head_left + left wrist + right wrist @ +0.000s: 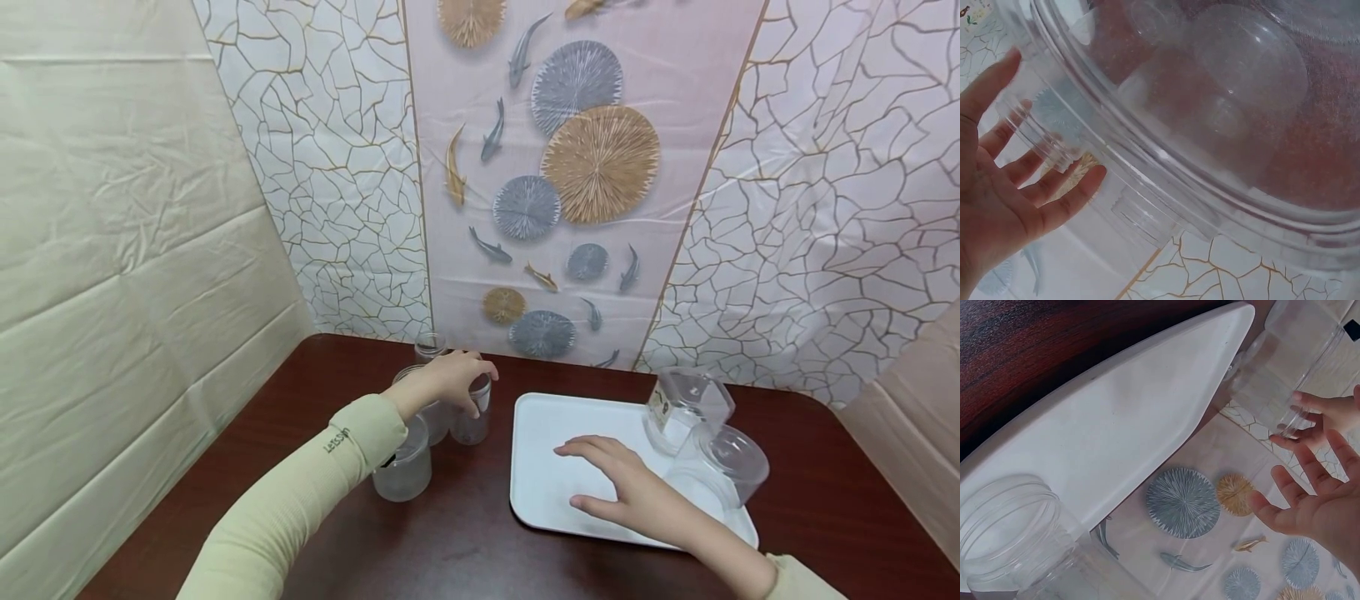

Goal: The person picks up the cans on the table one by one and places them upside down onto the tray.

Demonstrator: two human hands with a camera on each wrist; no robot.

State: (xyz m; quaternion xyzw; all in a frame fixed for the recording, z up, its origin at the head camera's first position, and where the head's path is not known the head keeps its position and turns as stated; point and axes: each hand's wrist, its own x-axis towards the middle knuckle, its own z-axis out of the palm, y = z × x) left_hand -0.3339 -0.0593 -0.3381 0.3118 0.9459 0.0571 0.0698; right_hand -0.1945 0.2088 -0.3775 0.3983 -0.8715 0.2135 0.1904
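Note:
My left hand (453, 379) is over a clear plastic jar (470, 425) standing upright on the table. Its spread fingers and thumb reach to either side of that jar's rim. More clear jars stand close by: one at the front (405, 475) below my wrist, others partly hidden behind my hand. In the left wrist view a large clear rim (1160, 153) crosses close to the camera, with the hand to its left. My right hand (630, 492) hovers over a white tray (551, 425), fingers spread and relaxed, nothing in its grasp.
Two clear jars are at the tray's right side, a faceted one (693, 400) behind and a round one (738, 458) nearer, both appearing tilted. The dark brown table (465, 550) meets a patterned cloth wall (360, 167) at the back.

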